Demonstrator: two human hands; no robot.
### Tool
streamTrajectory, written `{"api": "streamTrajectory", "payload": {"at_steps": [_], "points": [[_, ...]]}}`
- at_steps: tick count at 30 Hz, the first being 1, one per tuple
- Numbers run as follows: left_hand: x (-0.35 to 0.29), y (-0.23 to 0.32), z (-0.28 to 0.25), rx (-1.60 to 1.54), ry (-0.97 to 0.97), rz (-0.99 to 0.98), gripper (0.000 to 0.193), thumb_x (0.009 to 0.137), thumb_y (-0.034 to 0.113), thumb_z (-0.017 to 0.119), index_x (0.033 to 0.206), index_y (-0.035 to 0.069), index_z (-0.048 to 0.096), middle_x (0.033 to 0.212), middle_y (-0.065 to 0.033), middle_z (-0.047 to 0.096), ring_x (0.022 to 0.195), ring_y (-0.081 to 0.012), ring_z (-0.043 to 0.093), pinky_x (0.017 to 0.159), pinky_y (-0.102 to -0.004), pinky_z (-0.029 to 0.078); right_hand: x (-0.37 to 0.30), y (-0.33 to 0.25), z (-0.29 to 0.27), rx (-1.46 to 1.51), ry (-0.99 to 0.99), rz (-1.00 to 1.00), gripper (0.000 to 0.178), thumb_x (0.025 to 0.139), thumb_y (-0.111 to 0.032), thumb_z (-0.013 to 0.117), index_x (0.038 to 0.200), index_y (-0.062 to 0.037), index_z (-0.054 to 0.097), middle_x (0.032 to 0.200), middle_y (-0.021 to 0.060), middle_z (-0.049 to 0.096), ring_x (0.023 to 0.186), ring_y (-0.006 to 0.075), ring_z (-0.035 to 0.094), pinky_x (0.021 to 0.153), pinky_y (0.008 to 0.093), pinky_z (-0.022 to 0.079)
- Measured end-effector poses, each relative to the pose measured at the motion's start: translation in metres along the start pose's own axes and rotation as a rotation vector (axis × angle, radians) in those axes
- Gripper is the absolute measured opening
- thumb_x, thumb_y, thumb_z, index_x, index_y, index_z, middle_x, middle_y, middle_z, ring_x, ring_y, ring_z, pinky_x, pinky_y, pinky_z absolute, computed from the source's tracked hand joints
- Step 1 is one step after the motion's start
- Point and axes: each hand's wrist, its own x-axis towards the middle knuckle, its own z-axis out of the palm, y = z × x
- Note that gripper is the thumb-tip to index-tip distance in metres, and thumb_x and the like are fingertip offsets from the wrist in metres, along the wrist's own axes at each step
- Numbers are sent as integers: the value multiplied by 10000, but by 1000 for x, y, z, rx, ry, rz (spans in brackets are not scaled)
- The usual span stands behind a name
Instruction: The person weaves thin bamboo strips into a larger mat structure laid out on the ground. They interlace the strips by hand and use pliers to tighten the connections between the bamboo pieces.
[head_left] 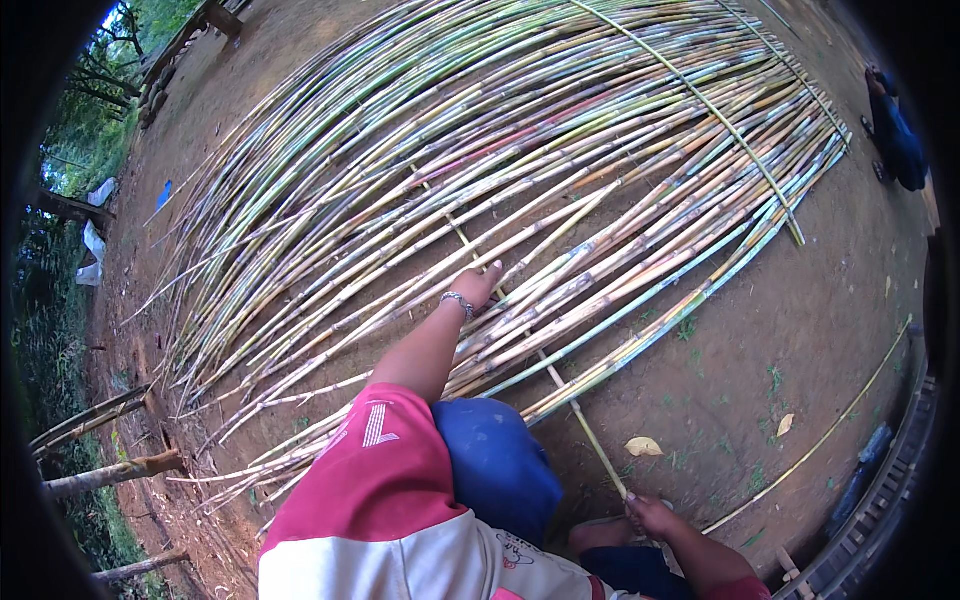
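Gripping the near end of a thin bamboo pole (598, 448), the right hand (650, 517) is closed — the pole runs beneath bamboo stalks (573, 287) past the left hand (474, 288), whose openness and hold I cannot tell.

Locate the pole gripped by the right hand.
In the head view's lower right, the pole slants up-left from the right hand toward the laid-out stalks, left of a dry leaf.
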Motion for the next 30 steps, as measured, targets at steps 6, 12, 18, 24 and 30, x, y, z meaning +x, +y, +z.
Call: {"api": "streamTrajectory", "payload": {"at_steps": [6, 12, 18, 24, 30], "points": [[-6, 23, 6, 81, 192, 76, 422, 873, 442, 699, 909, 23, 743, 921, -242, 720, 882, -393, 690, 846, -458, 526, -5, 1, 28, -50, 108, -59, 426, 1068, -464, 440, 837, -116, 524, 649, -9, 442, 523, 123, 397, 501, 305, 344], [-14, 13, 25, -156, 358, -102, 240, 838, 301, 711, 865, 62, 713, 960, -224, 725, 943, -380, 695, 876, -453, 530, -7, -1, 20, 78, -117, 38, 444, 1071, -474, 421, 866, -107, 563, 657, 4, 489, 530, 133, 430, 511, 317, 368], [-5, 13, 36, -105, 431, -76, 257, 807, 293, 769, 776, 42, 717, 848, -215, 723, 832, -369, 698, 828, -433, 534, -1, -22, 46, -131, 67, -137, 507, 1067, -511, 405, 814, -97, 555, 602, -8, 439, 496, 124, 387, 468, 298, 322], [7, 0, 30, 152, 265, -49, 457, 877, 437, 645, 912, -2, 767, 970, -249, 721, 941, -413, 690, 888, -455, 528, 31, -44, 44, 162, -83, 24, 475, 1054, -525, 433, 886, -101, 566, 596, -19, 425, 460, 107, 341, 432, 291, 285], [6, -2, 27, 119, 231, -80, 484, 907, 454, 611, 953, -5, 760, 1012, -270, 709, 965, -419, 682, 894, -463, 524, 55, -46, 40, 96, -35, -37, 478, 1058, -524, 413, 847, -112, 532, 595, -27, 401, 474, 112, 346, 450, 297, 300]]}}
